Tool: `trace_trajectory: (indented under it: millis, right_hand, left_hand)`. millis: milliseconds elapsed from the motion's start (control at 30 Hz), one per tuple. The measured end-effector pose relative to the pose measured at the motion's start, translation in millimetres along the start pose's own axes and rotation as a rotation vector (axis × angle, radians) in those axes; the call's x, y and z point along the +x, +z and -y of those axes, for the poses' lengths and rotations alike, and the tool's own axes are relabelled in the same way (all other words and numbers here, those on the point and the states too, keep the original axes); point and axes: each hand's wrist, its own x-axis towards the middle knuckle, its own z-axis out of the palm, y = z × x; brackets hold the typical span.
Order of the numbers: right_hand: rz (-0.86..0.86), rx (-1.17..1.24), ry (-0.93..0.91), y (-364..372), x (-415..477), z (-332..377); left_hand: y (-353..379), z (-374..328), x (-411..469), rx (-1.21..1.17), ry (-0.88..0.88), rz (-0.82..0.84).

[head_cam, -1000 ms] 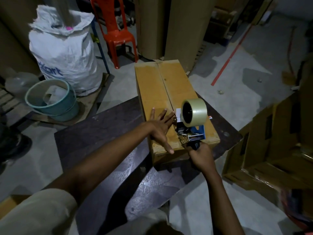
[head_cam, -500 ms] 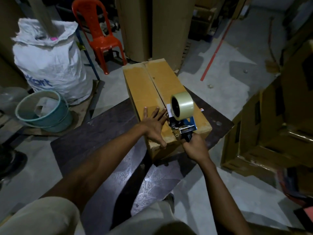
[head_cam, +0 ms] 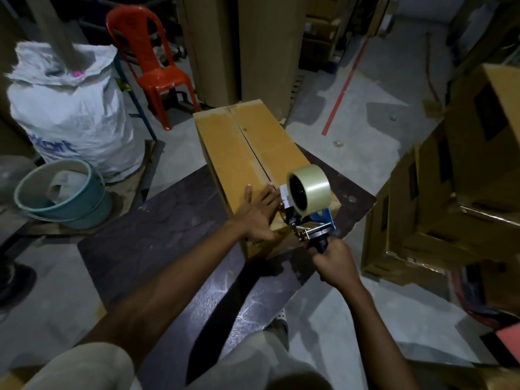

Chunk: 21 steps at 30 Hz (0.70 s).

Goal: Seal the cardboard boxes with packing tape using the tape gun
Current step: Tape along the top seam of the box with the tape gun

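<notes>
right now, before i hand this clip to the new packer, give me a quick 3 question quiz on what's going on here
1. True or false: the left hand lies flat on top of the cardboard box.
2. Which hand grips the handle of the tape gun? A) the left hand B) the right hand C) both hands
3. Fill in: seen from the person, the tape gun sits at the ___ end of the box's centre seam.

Key: 1 true. 2 B. 3 near.
</notes>
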Motion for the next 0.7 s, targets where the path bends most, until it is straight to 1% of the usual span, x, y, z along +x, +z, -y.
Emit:
trace_trajectory:
  millis: [133,267,367,433,467,567,600,633,700]
  right_hand:
    - [-0.006,-0.019,-0.01,1.3,1.4,-2.2]
    - [0.012,-0.055,-0.018,1.3,0.8,-6.0]
    - [-0.02,-0.111,-0.04,-0.2,-10.0,-18.3]
    - [-0.036,-0.116,-0.047,0.3,-20.6,-27.9]
    - [-0.036,-0.093,-0.037,1.1,-23.4,-31.4]
    - [-0.052,-0.06,-0.01,6.0,-23.9,-34.5]
    - [-0.059,-0.051,-0.003,8.4,-23.1,-34.8]
    - [-0.064,-0.039,0.0,10.1,-23.6,-33.9]
    - [-0.072,-0.016,0.004,11.6,-28.5,-34.6]
  left_hand:
    - [1.9,-8.2,1.6,0.045,0.011,-0.03]
    - [4.1,-6.9,0.1,0.049,0.012,-0.029]
    - [7.3,-3.4,-0.1,0.02,0.032,-0.069]
    - [14.2,-1.7,0.1,0.014,0.051,-0.131]
    - [17.0,-2.6,-1.2,0.016,0.077,-0.194]
    - [24.8,-4.9,-6.6,-0.041,0.265,-0.471]
    - [26.7,-4.2,-7.5,-0.057,0.307,-0.532]
    - [26.4,-3.0,-8.1,-0.068,0.319,-0.548]
    - [26.6,-1.7,-7.1,-0.076,0.284,-0.496]
